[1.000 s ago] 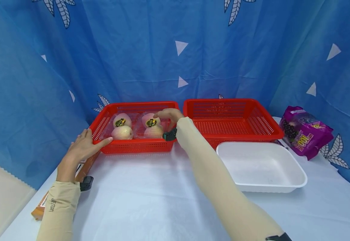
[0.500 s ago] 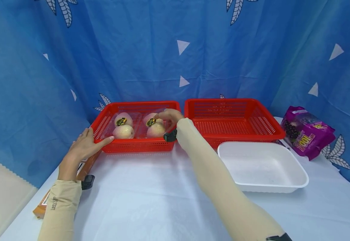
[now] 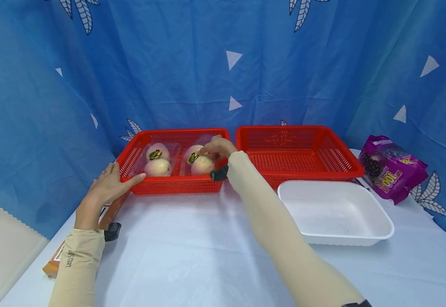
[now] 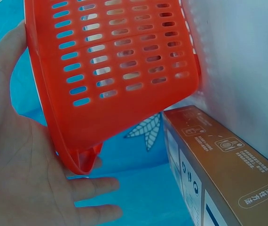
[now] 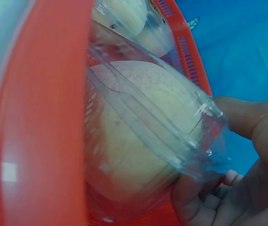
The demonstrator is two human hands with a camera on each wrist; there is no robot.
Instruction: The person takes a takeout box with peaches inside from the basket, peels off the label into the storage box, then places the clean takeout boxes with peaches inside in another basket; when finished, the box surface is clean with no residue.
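My right hand (image 3: 220,147) reaches into the left red basket (image 3: 177,185) and pinches the edge of a clear plastic pack of peaches (image 5: 143,113) between thumb and fingers. The pack sits tilted in the basket, its round black-and-yellow label (image 3: 193,157) facing up. To its left lies a second peach pack (image 3: 157,164) with the same kind of label. At the basket's left front corner rests my left hand (image 3: 108,184). Its thumb lies over the rim, while the other fingers extend straight along the outside, as the left wrist view shows.
An orange-brown printed box (image 4: 218,146) lies under my left forearm. Right of the peaches stands another red basket (image 3: 284,161), with a white tray (image 3: 334,211) in front of it. A purple bag (image 3: 389,170) leans at the far right. Blue curtain (image 3: 192,64) hangs behind.
My right hand has shifted slightly to the right and up, and the pinched peach pack has tilted and turned with it. The left hand stays at the basket corner.
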